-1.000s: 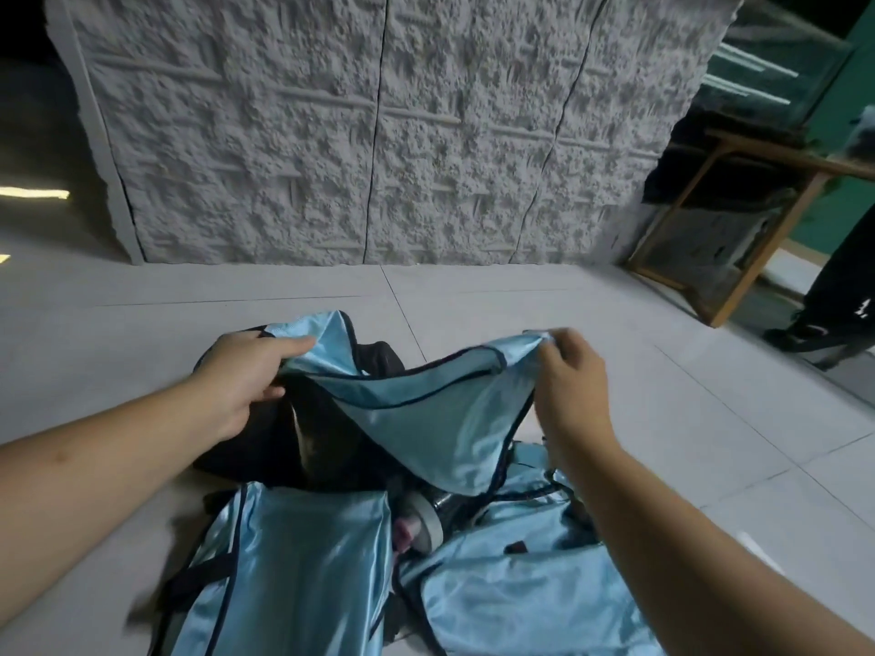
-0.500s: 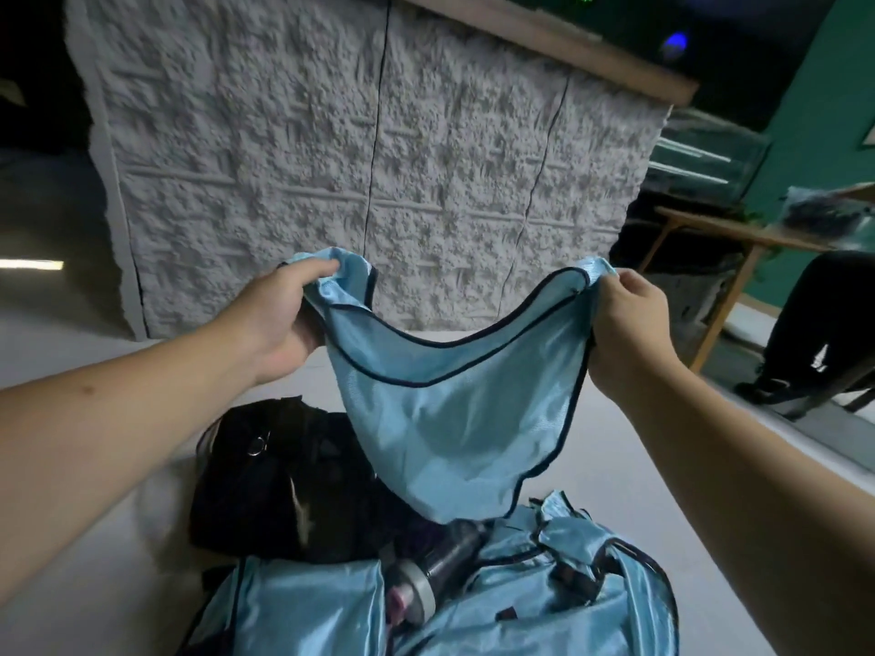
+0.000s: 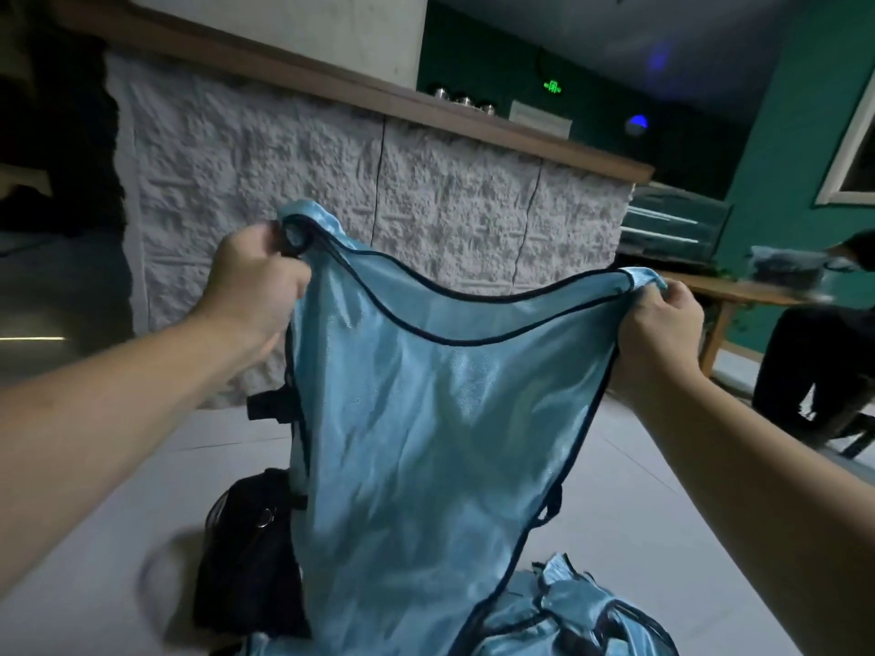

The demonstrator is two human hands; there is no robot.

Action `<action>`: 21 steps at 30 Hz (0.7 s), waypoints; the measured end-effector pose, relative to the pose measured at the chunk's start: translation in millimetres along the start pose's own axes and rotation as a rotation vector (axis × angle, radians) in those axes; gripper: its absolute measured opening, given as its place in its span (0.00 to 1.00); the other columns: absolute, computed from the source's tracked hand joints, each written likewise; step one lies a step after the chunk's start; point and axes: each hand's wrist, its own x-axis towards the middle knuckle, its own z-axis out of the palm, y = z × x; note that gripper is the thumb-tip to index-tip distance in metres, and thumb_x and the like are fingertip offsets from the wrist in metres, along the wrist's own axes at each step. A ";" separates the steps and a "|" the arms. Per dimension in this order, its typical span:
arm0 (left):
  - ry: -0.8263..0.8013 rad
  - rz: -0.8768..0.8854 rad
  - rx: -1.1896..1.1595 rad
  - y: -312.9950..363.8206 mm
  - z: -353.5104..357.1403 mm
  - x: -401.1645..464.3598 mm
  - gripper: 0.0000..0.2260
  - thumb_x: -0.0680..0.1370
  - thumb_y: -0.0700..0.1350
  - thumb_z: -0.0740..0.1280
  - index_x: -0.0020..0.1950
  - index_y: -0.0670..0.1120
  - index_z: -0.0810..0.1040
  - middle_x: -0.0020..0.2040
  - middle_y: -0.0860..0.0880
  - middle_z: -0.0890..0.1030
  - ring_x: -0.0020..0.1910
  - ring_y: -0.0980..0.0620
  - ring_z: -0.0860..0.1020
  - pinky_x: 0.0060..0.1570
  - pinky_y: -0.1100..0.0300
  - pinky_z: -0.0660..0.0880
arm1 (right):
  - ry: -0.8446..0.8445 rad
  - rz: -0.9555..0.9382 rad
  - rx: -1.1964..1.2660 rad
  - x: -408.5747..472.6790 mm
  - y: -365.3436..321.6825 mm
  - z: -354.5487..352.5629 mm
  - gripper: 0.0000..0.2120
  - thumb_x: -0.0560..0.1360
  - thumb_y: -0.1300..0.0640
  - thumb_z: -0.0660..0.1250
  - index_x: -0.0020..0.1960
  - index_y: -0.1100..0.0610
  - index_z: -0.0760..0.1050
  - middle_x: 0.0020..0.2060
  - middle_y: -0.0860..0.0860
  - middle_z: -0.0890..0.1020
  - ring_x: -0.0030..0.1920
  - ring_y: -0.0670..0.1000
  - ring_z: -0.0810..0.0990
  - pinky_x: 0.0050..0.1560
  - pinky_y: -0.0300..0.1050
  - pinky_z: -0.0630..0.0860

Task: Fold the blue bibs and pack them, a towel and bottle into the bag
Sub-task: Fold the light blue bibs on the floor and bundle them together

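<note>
Bib (image 3: 426, 419) hanging spread in the air before us, our left hand (image 3: 255, 286) grip bunched on its upper left corner, our right hand (image 3: 660, 324) grip pinching its upper right corner, black bag (image 3: 246, 551) on the floor (image 3: 118, 537) below, more bibs (image 3: 568, 613) beside it

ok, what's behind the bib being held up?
Behind the held bib: the black bag on the floor, partly showing at its left edge. The rest of the bag and any bottle are covered.

1. The bib (image 3: 426, 419) gripped at its two shoulders was glossy, satin-like blue cloth with dark piping.
2. Below the grip, the bag (image 3: 246, 561) was matt black fabric.
3. Beyond the grip, the wall (image 3: 284, 172) looked rough, stone-textured white.
</note>
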 end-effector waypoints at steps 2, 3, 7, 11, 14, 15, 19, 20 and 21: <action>0.055 0.105 0.169 4.7 0.6 -2.2 0.11 0.65 0.34 0.65 0.45 0.40 0.81 0.43 0.46 0.82 0.42 0.46 0.80 0.42 0.53 0.76 | 0.043 -0.033 -0.031 1.1 -4.7 -0.3 0.11 0.82 0.57 0.54 0.51 0.54 0.75 0.45 0.54 0.80 0.43 0.52 0.77 0.42 0.47 0.75; 0.061 0.109 0.179 7.0 1.2 -3.7 0.12 0.65 0.35 0.66 0.47 0.42 0.81 0.45 0.46 0.84 0.45 0.45 0.82 0.45 0.50 0.79 | 0.059 -0.036 -0.036 0.3 -6.8 0.1 0.12 0.82 0.56 0.54 0.53 0.54 0.76 0.46 0.54 0.81 0.43 0.52 0.77 0.43 0.48 0.76; 0.063 -0.045 -0.007 15.7 2.2 -5.9 0.26 0.65 0.30 0.67 0.62 0.43 0.74 0.57 0.40 0.80 0.56 0.41 0.81 0.52 0.45 0.82 | 0.049 -0.022 0.009 -4.6 -16.7 1.4 0.12 0.80 0.55 0.54 0.52 0.54 0.77 0.46 0.56 0.81 0.43 0.53 0.78 0.41 0.51 0.76; -0.033 -0.349 -0.198 22.1 -7.3 -6.6 0.22 0.70 0.26 0.61 0.63 0.38 0.74 0.59 0.37 0.79 0.57 0.37 0.79 0.55 0.44 0.81 | 0.020 -0.044 -0.009 -5.0 -24.0 -0.5 0.10 0.78 0.54 0.56 0.47 0.53 0.76 0.42 0.55 0.78 0.41 0.53 0.75 0.40 0.51 0.72; -0.200 -0.528 -0.178 27.2 -17.4 -17.2 0.16 0.75 0.30 0.55 0.56 0.37 0.79 0.54 0.37 0.81 0.49 0.40 0.81 0.48 0.48 0.84 | -0.003 -0.065 -0.023 -5.6 -26.8 -0.6 0.11 0.80 0.56 0.56 0.49 0.58 0.76 0.42 0.56 0.77 0.41 0.53 0.73 0.40 0.50 0.70; -0.245 -0.548 -0.169 27.2 -20.5 -19.6 0.16 0.75 0.32 0.56 0.57 0.36 0.80 0.54 0.36 0.82 0.49 0.40 0.81 0.49 0.47 0.82 | -0.019 -0.069 -0.018 -6.3 -26.8 -0.2 0.11 0.81 0.57 0.56 0.50 0.60 0.75 0.42 0.56 0.76 0.41 0.53 0.73 0.40 0.50 0.70; -0.408 -0.563 -0.139 28.2 -20.6 -29.2 0.13 0.76 0.41 0.62 0.41 0.40 0.86 0.42 0.39 0.84 0.38 0.43 0.84 0.46 0.49 0.81 | -0.101 -0.049 0.012 -11.5 -24.9 4.2 0.11 0.80 0.56 0.57 0.51 0.60 0.76 0.42 0.56 0.77 0.42 0.54 0.74 0.42 0.52 0.72; -0.453 -0.576 -0.138 30.0 -17.7 -33.4 0.13 0.75 0.43 0.63 0.38 0.41 0.86 0.40 0.39 0.84 0.36 0.43 0.84 0.43 0.51 0.82 | -0.117 -0.046 0.016 -14.0 -25.4 5.7 0.10 0.80 0.56 0.57 0.51 0.60 0.76 0.42 0.57 0.77 0.42 0.55 0.74 0.42 0.53 0.73; -0.499 -0.591 -0.140 28.0 -15.4 -34.8 0.14 0.75 0.43 0.63 0.36 0.41 0.86 0.39 0.40 0.84 0.35 0.44 0.84 0.41 0.52 0.83 | -0.137 -0.042 0.021 -16.5 -25.7 7.1 0.10 0.81 0.57 0.58 0.51 0.60 0.76 0.42 0.57 0.76 0.42 0.55 0.74 0.42 0.54 0.73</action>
